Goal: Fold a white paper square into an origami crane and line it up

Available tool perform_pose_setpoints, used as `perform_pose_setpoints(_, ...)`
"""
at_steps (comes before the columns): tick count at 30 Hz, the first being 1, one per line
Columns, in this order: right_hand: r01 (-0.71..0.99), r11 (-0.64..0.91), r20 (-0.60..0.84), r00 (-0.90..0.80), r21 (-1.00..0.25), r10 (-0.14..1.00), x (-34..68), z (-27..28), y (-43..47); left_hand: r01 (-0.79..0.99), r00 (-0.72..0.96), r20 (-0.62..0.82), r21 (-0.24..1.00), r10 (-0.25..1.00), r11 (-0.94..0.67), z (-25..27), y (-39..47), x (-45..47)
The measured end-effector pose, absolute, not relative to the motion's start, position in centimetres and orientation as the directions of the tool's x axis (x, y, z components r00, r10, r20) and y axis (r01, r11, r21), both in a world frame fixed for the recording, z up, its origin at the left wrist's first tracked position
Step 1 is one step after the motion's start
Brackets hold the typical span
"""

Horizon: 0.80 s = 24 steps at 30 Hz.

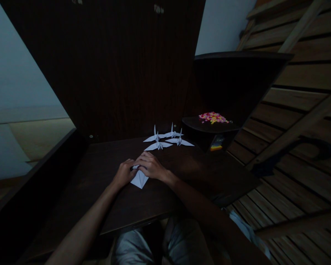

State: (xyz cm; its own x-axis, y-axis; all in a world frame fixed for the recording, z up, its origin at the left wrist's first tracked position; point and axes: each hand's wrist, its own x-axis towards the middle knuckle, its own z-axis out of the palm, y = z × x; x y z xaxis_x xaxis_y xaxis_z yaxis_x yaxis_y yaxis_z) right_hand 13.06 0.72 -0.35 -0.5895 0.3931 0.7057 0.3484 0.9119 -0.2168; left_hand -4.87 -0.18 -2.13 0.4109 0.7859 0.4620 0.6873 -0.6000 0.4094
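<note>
A white sheet of origami paper [140, 179], folded to a diamond with crease lines, lies on the dark desk under my hands. My left hand [124, 172] presses on its left and upper side, fingers bent against it. From the right, my right hand [150, 165] reaches over the top of the paper, its fingers closed together on the upper part. Both sets of fingertips are partly hidden. Just beyond my hands stand several white paper cranes [159, 144] with wings spread and necks upright.
A heap of small pink, yellow and white pieces [213, 117] lies on a curved shelf [190, 123] at the right. Beneath it stands a small colourful box [216, 142]. A tall dark panel [127, 73] rises behind the desk [99, 176]. Wooden slats [298, 103] line the right.
</note>
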Motion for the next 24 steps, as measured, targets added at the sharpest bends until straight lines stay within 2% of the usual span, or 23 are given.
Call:
perform_pose_setpoints(8,0.34,0.895,0.688,-0.577,-0.288,0.44,13.1,0.4,0.0,0.692,0.346,0.47,0.456,0.812,-0.56,-1.8,-0.5,-4.7)
perform_pose_setpoints(13,0.329,0.901,0.703,-0.567,-0.284,0.429,13.2,0.3,0.0,0.716,0.298,0.45,0.478,0.842,-0.509,-1.4,-0.7,-4.9)
perform_pose_setpoints(24,0.386,0.875,0.655,-0.585,-0.292,0.477,13.5,-0.1,0.5,0.624,0.375,0.474,0.506,0.796,-0.595,-1.5,-0.5,-6.0)
